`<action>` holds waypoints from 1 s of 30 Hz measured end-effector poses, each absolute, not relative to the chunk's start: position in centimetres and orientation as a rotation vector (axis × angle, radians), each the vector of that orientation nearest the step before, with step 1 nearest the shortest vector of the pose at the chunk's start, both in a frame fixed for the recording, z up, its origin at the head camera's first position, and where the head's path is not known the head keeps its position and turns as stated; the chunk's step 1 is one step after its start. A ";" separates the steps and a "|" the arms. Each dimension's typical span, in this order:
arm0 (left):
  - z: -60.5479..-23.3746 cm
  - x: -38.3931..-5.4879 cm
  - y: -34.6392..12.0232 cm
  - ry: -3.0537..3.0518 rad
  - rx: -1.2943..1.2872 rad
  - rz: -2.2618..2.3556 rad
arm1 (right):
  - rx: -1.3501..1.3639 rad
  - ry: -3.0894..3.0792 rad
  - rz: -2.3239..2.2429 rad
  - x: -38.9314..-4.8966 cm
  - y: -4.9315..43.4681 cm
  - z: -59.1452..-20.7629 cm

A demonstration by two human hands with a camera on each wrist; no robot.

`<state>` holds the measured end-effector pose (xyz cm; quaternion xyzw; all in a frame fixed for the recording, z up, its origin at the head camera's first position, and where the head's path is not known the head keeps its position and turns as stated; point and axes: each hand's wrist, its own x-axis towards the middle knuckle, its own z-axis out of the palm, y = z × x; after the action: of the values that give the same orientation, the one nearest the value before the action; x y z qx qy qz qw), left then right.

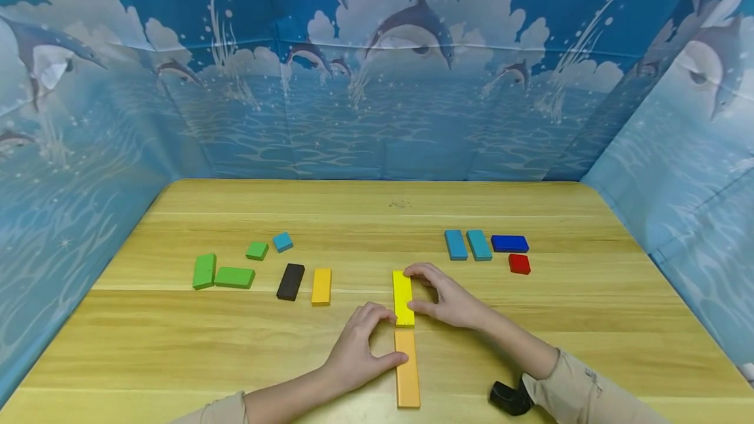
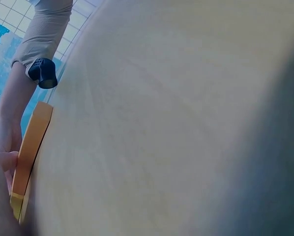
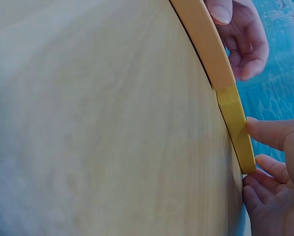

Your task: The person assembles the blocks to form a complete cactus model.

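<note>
Two long blocks, a yellow block point(image 1: 403, 298) and an orange block point(image 1: 408, 378), lie nearly end to end on the wooden table, the yellow one farther away. My right hand point(image 1: 450, 298) holds the yellow block, thumb along its right side and fingertips at its far end. Over the orange block rests the thumb of my left hand point(image 1: 356, 349). The bent fingers of that hand reach to the yellow block's near left corner. In the right wrist view, the orange block point(image 3: 206, 44) and yellow block point(image 3: 234, 125) meet at their ends.
Left on the table lie several green blocks point(image 1: 234, 277), a small light-blue block point(image 1: 283, 241), a black block point(image 1: 290, 281) and a yellow-orange block point(image 1: 321, 286). To the right are light-blue blocks point(image 1: 456, 245), a dark-blue block point(image 1: 509, 243) and a red block point(image 1: 519, 264). Dolphin-print curtains point(image 1: 377, 116) surround the table.
</note>
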<state>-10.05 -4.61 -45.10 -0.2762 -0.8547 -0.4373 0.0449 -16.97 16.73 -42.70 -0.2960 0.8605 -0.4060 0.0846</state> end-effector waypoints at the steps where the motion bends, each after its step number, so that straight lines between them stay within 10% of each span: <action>1: -45.1 -10.1 -4.6 -2.616 -0.842 -1.327 | -0.883 2.567 -1.212 -16.9 16.7 -42.7; 30: -45.0 -10.2 -4.6 -2.745 -0.852 -1.076 | -0.905 2.550 -1.196 -16.7 16.5 -42.4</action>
<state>-10.17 -4.60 -44.97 -0.2774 -0.8939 -0.3503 0.0361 -16.71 16.48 -42.40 -0.3046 0.8583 -0.4027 0.0913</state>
